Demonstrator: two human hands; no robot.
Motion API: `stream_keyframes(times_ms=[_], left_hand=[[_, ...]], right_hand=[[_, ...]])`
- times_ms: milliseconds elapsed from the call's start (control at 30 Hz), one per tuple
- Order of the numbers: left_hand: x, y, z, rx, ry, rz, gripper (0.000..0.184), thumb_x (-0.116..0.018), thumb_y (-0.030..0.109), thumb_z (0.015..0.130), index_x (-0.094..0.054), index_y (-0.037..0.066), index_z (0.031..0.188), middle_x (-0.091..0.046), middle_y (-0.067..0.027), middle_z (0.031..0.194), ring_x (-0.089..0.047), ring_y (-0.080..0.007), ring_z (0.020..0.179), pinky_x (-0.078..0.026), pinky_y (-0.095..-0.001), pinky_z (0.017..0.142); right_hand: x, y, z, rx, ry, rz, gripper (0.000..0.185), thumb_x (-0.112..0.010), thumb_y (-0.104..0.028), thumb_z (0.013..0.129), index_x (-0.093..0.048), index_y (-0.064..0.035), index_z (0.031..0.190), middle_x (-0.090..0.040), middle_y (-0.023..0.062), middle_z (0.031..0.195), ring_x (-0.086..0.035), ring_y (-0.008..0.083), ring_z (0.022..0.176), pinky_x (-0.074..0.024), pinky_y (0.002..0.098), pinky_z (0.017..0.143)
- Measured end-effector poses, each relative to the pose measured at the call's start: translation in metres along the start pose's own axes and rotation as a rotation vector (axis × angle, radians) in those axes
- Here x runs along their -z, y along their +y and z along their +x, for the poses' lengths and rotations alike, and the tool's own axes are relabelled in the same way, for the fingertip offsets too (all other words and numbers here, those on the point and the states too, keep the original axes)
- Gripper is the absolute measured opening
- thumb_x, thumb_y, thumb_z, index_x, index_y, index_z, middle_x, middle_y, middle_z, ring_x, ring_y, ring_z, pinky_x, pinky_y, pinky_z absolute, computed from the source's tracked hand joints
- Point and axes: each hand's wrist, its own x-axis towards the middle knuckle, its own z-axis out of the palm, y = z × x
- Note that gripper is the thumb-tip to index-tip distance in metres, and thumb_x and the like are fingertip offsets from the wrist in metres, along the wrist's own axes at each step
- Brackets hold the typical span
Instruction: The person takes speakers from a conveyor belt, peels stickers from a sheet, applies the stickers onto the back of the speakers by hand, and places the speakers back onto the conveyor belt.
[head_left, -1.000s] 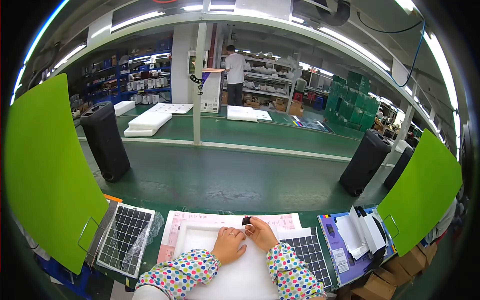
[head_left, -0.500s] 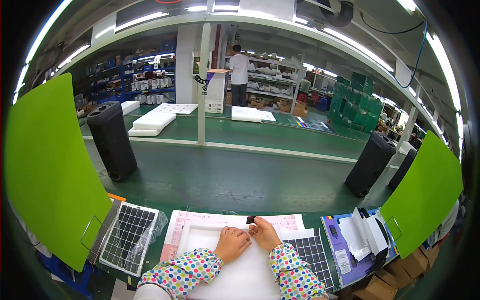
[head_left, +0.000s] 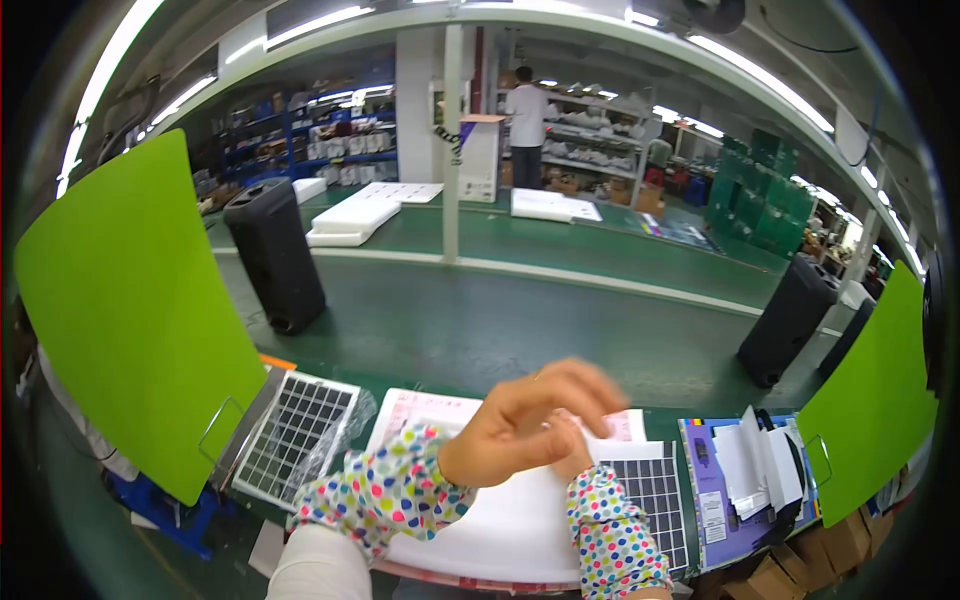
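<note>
My left hand point(head_left: 525, 425) is raised over the work, its fingers curved and apart from the thumb; the fingertips are blurred and nothing shows between them. Just behind it is my right hand point(head_left: 572, 455), mostly covered by the left, so its fingers and anything in them are hidden. Below both hands lies a white foam piece point(head_left: 490, 535), on top of a pink-and-white printed box point(head_left: 408, 408). A solar panel point(head_left: 655, 500) lies beside my right sleeve, partly under it.
Another solar panel point(head_left: 300, 435) with clear plastic wrap lies left. A purple printed box point(head_left: 715, 500) holding white paper pieces is on the right. Green dividers point(head_left: 130, 310) flank the bench. Black speakers point(head_left: 275, 255) stand on the belt. A person point(head_left: 526, 125) stands by distant shelves.
My left hand has lifted and swung right, across the right hand. The small black piece at my right fingertips is no longer visible. The whole view has shifted a little.
</note>
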Motion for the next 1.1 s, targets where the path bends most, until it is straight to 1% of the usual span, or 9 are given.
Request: stream_keyframes(times_ms=[33, 133, 267, 433, 533, 767, 933, 1000, 1100], left_hand=[[-0.005, 0.019, 0.013, -0.029, -0.058, -0.150, 0.032, -0.056, 0.030, 0.101, -0.067, 0.002, 0.113, -0.054, -0.0181, 0.132, -0.053, -0.0251, 0.121, -0.038, -0.0412, 0.106], [-0.031, 0.048, 0.057, -0.332, -0.203, -0.356, 0.050, -0.035, 0.058, 0.105, -0.066, 0.020, 0.114, -0.054, -0.0184, 0.131, -0.051, -0.0361, 0.120, -0.041, -0.0473, 0.102], [-0.050, 0.037, 0.092, -0.598, -0.522, -0.557, 0.074, -0.024, 0.060, 0.104, -0.060, -0.004, 0.114, -0.055, -0.0223, 0.124, -0.050, -0.0308, 0.122, -0.041, -0.0393, 0.101], [-0.066, 0.050, 0.091, -0.328, -0.636, -0.586, 0.073, -0.025, 0.061, 0.104, -0.059, -0.004, 0.108, -0.056, -0.0189, 0.110, -0.050, -0.0303, 0.114, -0.043, -0.0353, 0.093], [-0.089, 0.045, 0.093, -0.270, -0.627, -0.734, 0.069, -0.031, 0.062, 0.103, -0.058, -0.002, 0.098, -0.053, -0.0109, 0.095, -0.053, -0.0224, 0.096, -0.042, -0.0301, 0.083], [-0.110, 0.041, 0.077, 0.106, -0.524, -0.834, 0.056, -0.037, 0.055, 0.105, -0.058, 0.004, 0.101, -0.058, -0.0024, 0.092, -0.057, -0.0123, 0.087, -0.044, -0.0262, 0.082], [-0.133, 0.026, 0.066, 0.241, -0.524, -0.960, 0.057, -0.036, 0.056, 0.105, -0.058, 0.003, 0.102, -0.059, -0.0033, 0.093, -0.058, -0.0132, 0.087, -0.045, -0.0268, 0.082], [-0.144, 0.023, 0.063, 0.284, -0.536, -0.986, 0.057, -0.036, 0.056, 0.105, -0.058, 0.003, 0.102, -0.059, -0.0036, 0.093, -0.058, -0.0135, 0.088, -0.045, -0.0271, 0.082], [-0.152, 0.014, 0.057, 0.313, -0.546, -1.017, 0.058, -0.036, 0.056, 0.105, -0.058, 0.003, 0.103, -0.059, -0.0041, 0.094, -0.058, -0.0140, 0.088, -0.046, -0.0275, 0.082]], right_hand=[[0.004, 0.004, 0.002, -0.046, 0.028, 0.066, 0.019, -0.058, -0.016, 0.100, -0.057, -0.0072, 0.118, -0.064, 0.0053, 0.107, -0.065, 0.0175, 0.096, -0.0532, 0.0328, 0.082], [0.016, 0.015, 0.007, -0.126, 0.093, 0.194, 0.018, -0.058, -0.015, 0.100, -0.057, -0.0077, 0.116, -0.065, 0.0055, 0.102, -0.065, 0.0170, 0.091, -0.0531, 0.0315, 0.077], [0.016, 0.015, 0.009, -0.157, 0.128, 0.251, 0.016, -0.059, -0.014, 0.100, -0.057, -0.0084, 0.115, -0.065, 0.0057, 0.095, -0.065, 0.0164, 0.085, -0.0530, 0.0297, 0.070], [0.023, 0.023, 0.009, -0.181, 0.159, 0.291, 0.014, -0.060, -0.012, 0.099, -0.057, -0.0093, 0.112, -0.065, 0.0060, 0.085, -0.066, 0.0157, 0.076, -0.0528, 0.0275, 0.061], [0.020, 0.028, 0.011, -0.148, 0.159, 0.324, 0.013, -0.061, -0.012, 0.099, -0.057, -0.0098, 0.111, -0.065, 0.0064, 0.079, -0.066, 0.0155, 0.071, -0.0518, 0.0260, 0.055], [0.029, 0.030, 0.013, -0.153, 0.127, 0.211, 0.009, -0.060, -0.013, 0.100, -0.060, -0.0120, 0.109, -0.067, 0.0003, 0.094, -0.066, 0.0134, 0.078, -0.0540, 0.0308, 0.075], [0.019, 0.014, 0.009, -0.158, 0.121, 0.184, 0.009, -0.060, -0.013, 0.100, -0.061, -0.0121, 0.109, -0.067, 0.0003, 0.095, -0.066, 0.0131, 0.078, -0.0541, 0.0311, 0.076], [-0.037, -0.028, -0.008, -0.154, 0.131, 0.193, 0.009, -0.059, -0.013, 0.100, -0.061, -0.0121, 0.109, -0.067, 0.0003, 0.095, -0.066, 0.0130, 0.078, -0.0541, 0.0313, 0.076], [0.004, 0.009, 0.006, -0.157, 0.142, 0.206, 0.009, -0.059, -0.013, 0.100, -0.061, -0.0121, 0.109, -0.068, 0.0003, 0.095, -0.066, 0.0129, 0.078, -0.0541, 0.0316, 0.077]])
